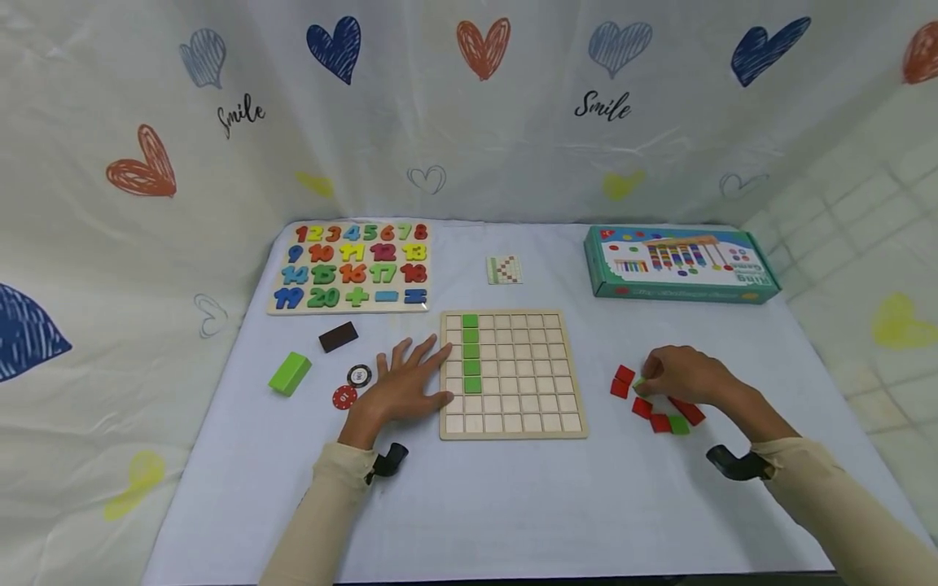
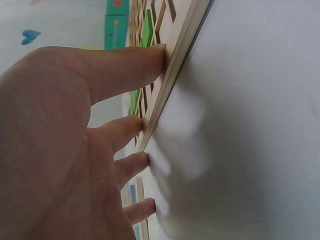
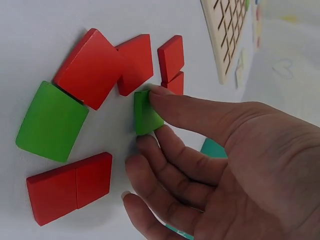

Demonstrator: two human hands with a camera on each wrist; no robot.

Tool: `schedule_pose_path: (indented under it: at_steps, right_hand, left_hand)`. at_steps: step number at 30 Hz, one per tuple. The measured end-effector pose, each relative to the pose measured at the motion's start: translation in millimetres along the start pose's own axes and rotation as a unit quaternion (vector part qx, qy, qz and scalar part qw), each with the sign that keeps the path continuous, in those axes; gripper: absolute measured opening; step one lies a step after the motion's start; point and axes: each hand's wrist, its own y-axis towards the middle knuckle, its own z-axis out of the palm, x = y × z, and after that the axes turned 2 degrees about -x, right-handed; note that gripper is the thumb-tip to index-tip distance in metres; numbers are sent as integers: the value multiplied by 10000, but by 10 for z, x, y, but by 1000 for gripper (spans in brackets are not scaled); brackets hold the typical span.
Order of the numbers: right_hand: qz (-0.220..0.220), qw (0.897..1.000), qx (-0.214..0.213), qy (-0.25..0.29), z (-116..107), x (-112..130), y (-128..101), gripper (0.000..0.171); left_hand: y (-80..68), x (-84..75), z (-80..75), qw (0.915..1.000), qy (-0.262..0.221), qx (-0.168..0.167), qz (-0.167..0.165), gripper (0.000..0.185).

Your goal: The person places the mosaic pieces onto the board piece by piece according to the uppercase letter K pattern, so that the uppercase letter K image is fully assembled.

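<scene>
White tablecloth [image 1: 513,505] carries a wooden grid board [image 1: 513,376]; left hand [image 1: 403,382] rests flat against its edge, right hand [image 1: 685,376] pinches a green tile [image 3: 146,114].

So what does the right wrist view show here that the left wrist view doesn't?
Only the right wrist view shows the right hand pinching a green tile between thumb and fingers, with red tiles and a second green tile loose on the cloth.

Only the left wrist view shows the left hand, its straight fingertips against the board's edge.

Both views show the wooden grid board and the white tablecloth.
</scene>
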Motion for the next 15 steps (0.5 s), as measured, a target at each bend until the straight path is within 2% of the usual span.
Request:
schedule_pose_path:
  at_steps: [8,15]
  right_hand:
    - [-146,9999,25,64,-24,-17,-3,45]
    - [-584,9980,73,250,-137,37,49,25]
  left_hand:
    - [38,-7,17,9999,-36,46,-97,84]
    - [47,23,27,9998,-86,24,-175,84]
